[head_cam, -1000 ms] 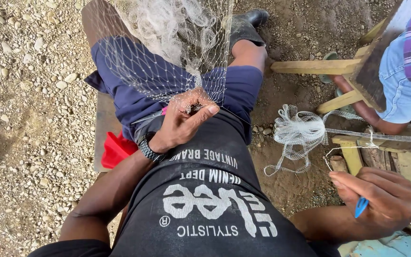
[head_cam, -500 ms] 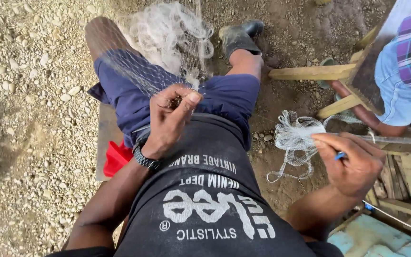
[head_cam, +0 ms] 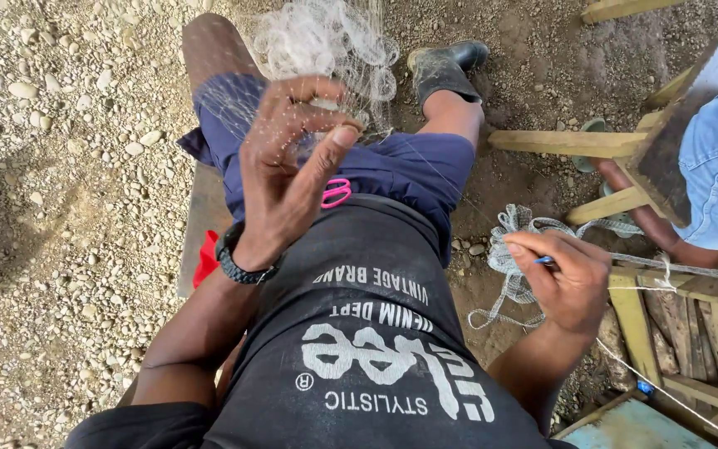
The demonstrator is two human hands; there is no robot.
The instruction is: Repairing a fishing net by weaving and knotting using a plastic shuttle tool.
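Net mending, mid-stitch by the look of it. Left hand (head_cam: 292, 166) is raised over the lap, fingers half curled, thumb and forefinger pinching a bit of the fine white fishing net (head_cam: 326, 41). The rest of the net is bunched over the knees and trails down across the blue shorts (head_cam: 409, 166).

Right hand (head_cam: 563, 278) is out to the right, closed around a thin blue needle (head_cam: 546, 260); only its tip shows past the fingers. A thin line seems to run between the 2 hands, too fine to trace fully. A loose coil of white cord (head_cam: 513, 249) lies on the dirt just beside the right hand.

Pink scissors (head_cam: 336, 192) sit on the lap, untouched. Another person sits at upper right by a wooden frame (head_cam: 575, 143).

Judgement: line is being drawn out taut. Next move calls for bringing the needle to the pinched mesh while the left hand keeps tension, without snagging neighbouring loops.
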